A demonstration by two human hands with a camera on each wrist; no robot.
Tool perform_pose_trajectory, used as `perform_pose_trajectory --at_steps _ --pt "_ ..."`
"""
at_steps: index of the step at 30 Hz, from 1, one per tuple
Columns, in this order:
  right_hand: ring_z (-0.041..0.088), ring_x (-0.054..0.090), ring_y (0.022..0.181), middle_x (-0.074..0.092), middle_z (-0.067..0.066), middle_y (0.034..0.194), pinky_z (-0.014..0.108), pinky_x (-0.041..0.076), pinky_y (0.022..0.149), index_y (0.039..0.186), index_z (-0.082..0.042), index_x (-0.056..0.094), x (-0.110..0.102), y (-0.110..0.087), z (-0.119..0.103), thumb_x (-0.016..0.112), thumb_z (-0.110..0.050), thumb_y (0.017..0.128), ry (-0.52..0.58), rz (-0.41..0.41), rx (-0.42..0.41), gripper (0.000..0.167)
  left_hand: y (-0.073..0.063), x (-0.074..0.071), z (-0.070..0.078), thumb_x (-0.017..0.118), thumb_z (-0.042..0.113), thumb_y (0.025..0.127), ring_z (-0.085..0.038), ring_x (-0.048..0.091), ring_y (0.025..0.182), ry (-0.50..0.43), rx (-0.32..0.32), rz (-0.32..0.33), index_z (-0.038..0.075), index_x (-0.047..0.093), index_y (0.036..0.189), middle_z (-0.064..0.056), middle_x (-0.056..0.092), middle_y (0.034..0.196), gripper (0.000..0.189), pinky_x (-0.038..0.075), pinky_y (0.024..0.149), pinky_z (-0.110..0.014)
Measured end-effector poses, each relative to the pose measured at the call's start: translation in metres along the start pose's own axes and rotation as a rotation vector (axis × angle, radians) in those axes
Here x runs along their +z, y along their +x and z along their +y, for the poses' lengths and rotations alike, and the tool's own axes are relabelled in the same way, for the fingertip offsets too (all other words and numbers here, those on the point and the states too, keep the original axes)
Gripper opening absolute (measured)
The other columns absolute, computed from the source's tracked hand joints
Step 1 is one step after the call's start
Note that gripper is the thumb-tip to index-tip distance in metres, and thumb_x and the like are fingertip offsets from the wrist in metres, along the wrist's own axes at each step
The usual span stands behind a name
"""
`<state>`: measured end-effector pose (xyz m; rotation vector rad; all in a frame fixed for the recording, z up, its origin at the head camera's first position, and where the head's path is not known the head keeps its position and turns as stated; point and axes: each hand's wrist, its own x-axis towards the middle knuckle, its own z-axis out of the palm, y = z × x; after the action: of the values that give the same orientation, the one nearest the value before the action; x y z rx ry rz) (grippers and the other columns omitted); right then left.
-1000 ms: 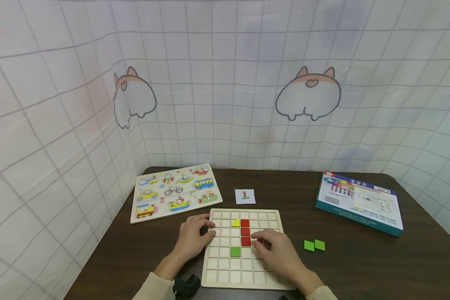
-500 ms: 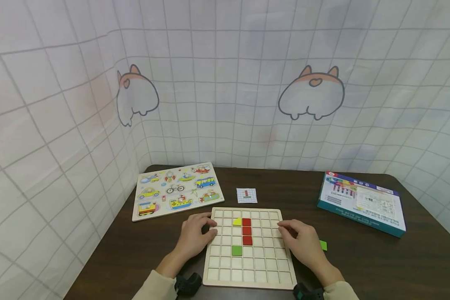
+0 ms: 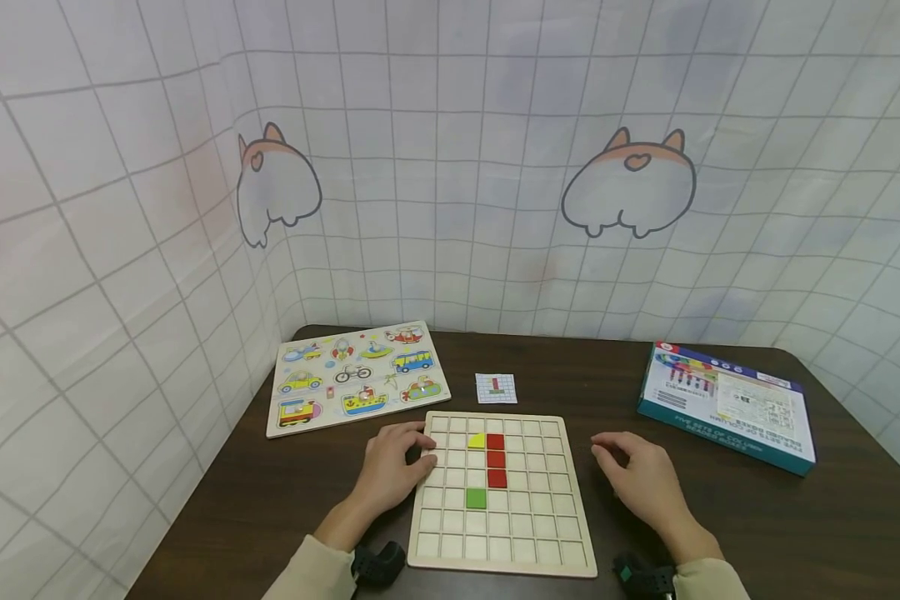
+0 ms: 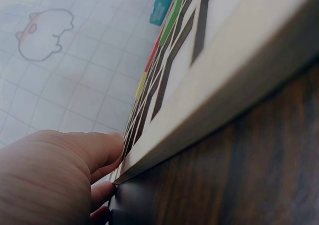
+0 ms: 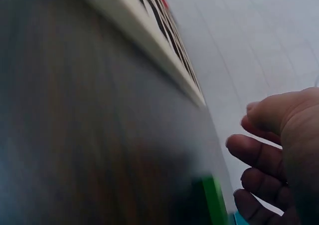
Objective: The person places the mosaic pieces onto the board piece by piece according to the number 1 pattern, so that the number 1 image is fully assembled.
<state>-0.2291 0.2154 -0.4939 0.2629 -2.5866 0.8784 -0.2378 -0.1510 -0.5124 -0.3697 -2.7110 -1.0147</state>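
My left hand (image 3: 388,468) holds the left edge of a pale wooden grid board (image 3: 499,550), thumb on top at the rim in the left wrist view. Three red tiles (image 3: 497,460) form a column on the board. Left of the top one sits a yellow tile (image 3: 477,441) with a curved side, and a green tile (image 3: 476,498) lies lower left of the column. Off the board's right side, my right hand (image 3: 642,485) hovers with loosely curled fingers and nothing between them. Beneath it, the right wrist view shows a blurred loose green tile (image 5: 212,200), hidden in the head view.
Behind the board lies a small pattern card (image 3: 497,388). A vehicle picture puzzle (image 3: 356,379) stands at the back left, and a teal-sided box (image 3: 727,408) at the back right. All rest on a dark wooden table (image 3: 217,533) before a gridded curtain.
My right hand has moved from beside the red tiles, off the board to the right, and now covers the loose green tiles. The left hand keeps its place at the board's edge.
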Motion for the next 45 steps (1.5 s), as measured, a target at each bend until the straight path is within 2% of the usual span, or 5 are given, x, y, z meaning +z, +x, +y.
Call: perform_pose_trajectory --at_steps 7,16,22,31,45 --pt "0.025 0.065 0.086 0.072 0.009 0.101 0.048 0.051 0.076 0.105 -0.010 0.075 -0.021 0.002 0.016 0.067 -0.023 0.092 -0.089 -0.019 0.058 0.020 0.000 -0.002 0.001 0.072 0.022 0.088 -0.031 0.045 0.129 -0.007 0.014 0.003 0.017 0.073 0.100 -0.008 0.059 0.135 0.013 0.029 0.101 -0.058" --pt "0.031 0.062 0.093 0.071 0.011 0.102 0.052 0.048 0.079 0.107 -0.009 0.074 -0.026 -0.001 0.023 0.066 -0.027 0.093 -0.106 -0.052 0.105 0.024 -0.002 -0.003 0.001 0.071 0.025 0.089 -0.030 0.044 0.130 -0.005 -0.004 -0.009 0.019 0.072 0.102 -0.006 0.057 0.136 0.014 0.029 0.103 -0.056" --pt "0.027 0.060 0.086 0.069 0.004 0.090 0.048 0.046 0.076 0.095 -0.013 0.076 -0.028 -0.005 0.031 0.071 -0.022 0.089 -0.131 -0.058 0.097 0.012 -0.001 -0.001 0.004 0.071 0.025 0.089 -0.030 0.044 0.130 -0.009 -0.002 -0.014 0.019 0.072 0.102 -0.007 0.058 0.136 0.014 0.028 0.103 -0.056" --pt "0.031 0.064 0.095 0.070 0.010 0.102 0.053 0.048 0.080 0.102 -0.012 0.074 -0.046 -0.006 0.047 0.063 -0.035 0.095 -0.085 -0.247 0.185 0.026 -0.001 -0.002 0.004 0.071 0.025 0.089 -0.029 0.043 0.131 -0.013 -0.006 -0.010 0.019 0.072 0.101 -0.007 0.058 0.136 0.014 0.028 0.103 -0.055" --pt "0.014 0.049 0.075 0.059 0.000 0.085 0.028 0.040 0.063 0.109 -0.011 0.071 -0.064 -0.009 0.049 0.075 -0.038 0.085 0.044 -0.474 0.232 0.037 -0.002 -0.001 0.001 0.071 0.024 0.088 -0.030 0.044 0.130 -0.014 -0.006 -0.011 0.019 0.073 0.101 -0.007 0.058 0.136 0.014 0.028 0.103 -0.056"
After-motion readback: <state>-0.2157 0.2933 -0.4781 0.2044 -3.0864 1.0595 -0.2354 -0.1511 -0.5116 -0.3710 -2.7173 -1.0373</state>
